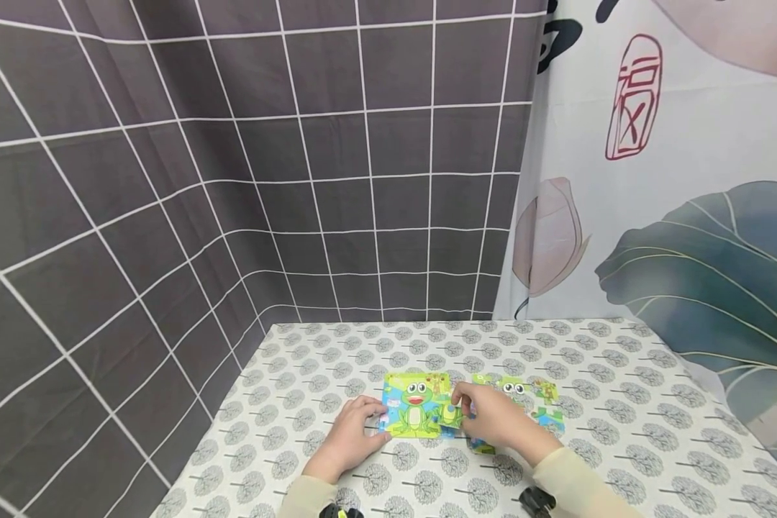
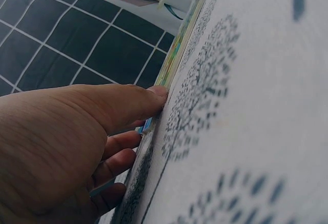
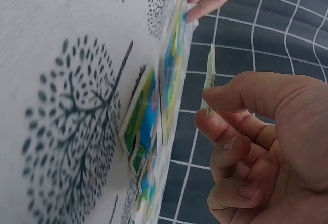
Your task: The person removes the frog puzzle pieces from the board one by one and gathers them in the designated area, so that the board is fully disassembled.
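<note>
A frog picture puzzle lies flat on the patterned tablecloth, with a green frog and a blue background. At its lower left corner rests my left hand; thumb at the near edge, fingers along the left edge, as the left wrist view also shows. My right hand pinches a small flat puzzle piece between thumb and index finger, raised above the table near the puzzle's right side. Yellow and green print shows on the piece in the head view. The other right fingers curl loosely beneath.
Several loose puzzle pieces lie right of the puzzle, partly behind my right hand. One piece with blue and green print shows in the right wrist view. A dark grid curtain hangs behind and left, a printed white cloth at right.
</note>
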The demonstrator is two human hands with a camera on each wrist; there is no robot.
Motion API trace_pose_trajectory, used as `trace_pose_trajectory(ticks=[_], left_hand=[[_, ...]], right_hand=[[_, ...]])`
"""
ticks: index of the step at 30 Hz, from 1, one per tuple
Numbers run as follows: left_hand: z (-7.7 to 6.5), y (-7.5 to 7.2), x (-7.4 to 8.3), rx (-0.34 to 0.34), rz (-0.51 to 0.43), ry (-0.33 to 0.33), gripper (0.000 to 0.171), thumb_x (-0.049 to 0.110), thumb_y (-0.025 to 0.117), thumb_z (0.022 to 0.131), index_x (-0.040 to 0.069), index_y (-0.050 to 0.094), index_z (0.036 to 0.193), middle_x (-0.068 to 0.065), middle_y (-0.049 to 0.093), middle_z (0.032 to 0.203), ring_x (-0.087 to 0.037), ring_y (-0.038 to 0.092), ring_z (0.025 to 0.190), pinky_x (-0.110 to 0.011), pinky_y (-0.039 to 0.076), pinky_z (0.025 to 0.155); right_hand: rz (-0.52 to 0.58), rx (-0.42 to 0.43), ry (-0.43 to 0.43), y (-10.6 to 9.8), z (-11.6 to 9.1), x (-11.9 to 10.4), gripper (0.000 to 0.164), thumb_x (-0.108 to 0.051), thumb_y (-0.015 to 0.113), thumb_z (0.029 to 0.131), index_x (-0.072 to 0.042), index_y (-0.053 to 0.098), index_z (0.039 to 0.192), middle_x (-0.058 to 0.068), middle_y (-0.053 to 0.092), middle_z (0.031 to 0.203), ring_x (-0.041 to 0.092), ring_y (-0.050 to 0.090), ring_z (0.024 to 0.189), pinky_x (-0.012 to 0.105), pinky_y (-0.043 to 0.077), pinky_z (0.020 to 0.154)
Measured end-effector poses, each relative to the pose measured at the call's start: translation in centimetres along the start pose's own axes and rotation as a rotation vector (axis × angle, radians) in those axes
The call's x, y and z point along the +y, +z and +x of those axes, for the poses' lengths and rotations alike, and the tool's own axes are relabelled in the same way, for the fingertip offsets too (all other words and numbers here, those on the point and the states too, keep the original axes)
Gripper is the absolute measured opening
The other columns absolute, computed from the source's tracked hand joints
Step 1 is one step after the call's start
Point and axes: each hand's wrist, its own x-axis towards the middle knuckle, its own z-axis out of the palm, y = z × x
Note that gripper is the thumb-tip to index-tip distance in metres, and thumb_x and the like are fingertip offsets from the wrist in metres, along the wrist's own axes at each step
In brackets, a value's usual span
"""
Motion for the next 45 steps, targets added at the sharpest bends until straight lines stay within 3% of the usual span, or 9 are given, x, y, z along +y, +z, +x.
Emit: trace_pose_trajectory(ticks=[10,24,39,45], left_hand=[[0.0,0.1,0.3,-0.004,-0.010,-0.004,0.050,0.032,0.085,0.086,0.015,0.071,0.131,0.007,0.060,0.134,-0.023,0.052,0.128,-0.051,0.044,0.114],[0.0,0.1,0.2,0.004,-0.015,-0.006,0.050,0.032,0.085,0.085,0.015,0.071,0.131,0.006,0.060,0.135,-0.023,0.052,0.129,-0.052,0.044,0.114],[0.0,0.1,0.1,0.005,-0.015,-0.012,0.050,0.031,0.086,0.085,0.015,0.072,0.130,0.006,0.060,0.134,-0.023,0.052,0.129,-0.052,0.043,0.115],[-0.1,0.0,0.3,0.010,-0.021,-0.013,0.050,0.030,0.086,0.085,0.015,0.072,0.130,0.005,0.060,0.134,-0.023,0.052,0.129,-0.052,0.043,0.115]], right_hand=[[-0.034,0.034,0.034,-1.1,-1.7,1.5,0.034,0.003,0.075,0.077,-0.022,0.067,0.100,-0.011,0.055,0.080,0.009,0.048,0.064,0.026,0.044,0.056],[-0.015,0.039,0.097,-2.7,-4.0,4.6,0.031,0.000,0.078,0.076,-0.014,0.073,0.103,-0.010,0.057,0.079,0.009,0.051,0.064,0.025,0.049,0.054],[0.050,-0.033,0.179,-5.2,-6.3,7.1,0.028,0.000,0.081,0.077,-0.010,0.074,0.102,-0.003,0.059,0.082,0.016,0.053,0.074,0.026,0.049,0.063],[0.057,-0.069,0.162,-5.3,-7.1,7.9,0.030,-0.004,0.085,0.074,-0.010,0.074,0.101,-0.003,0.058,0.079,0.016,0.054,0.073,0.025,0.049,0.064]])
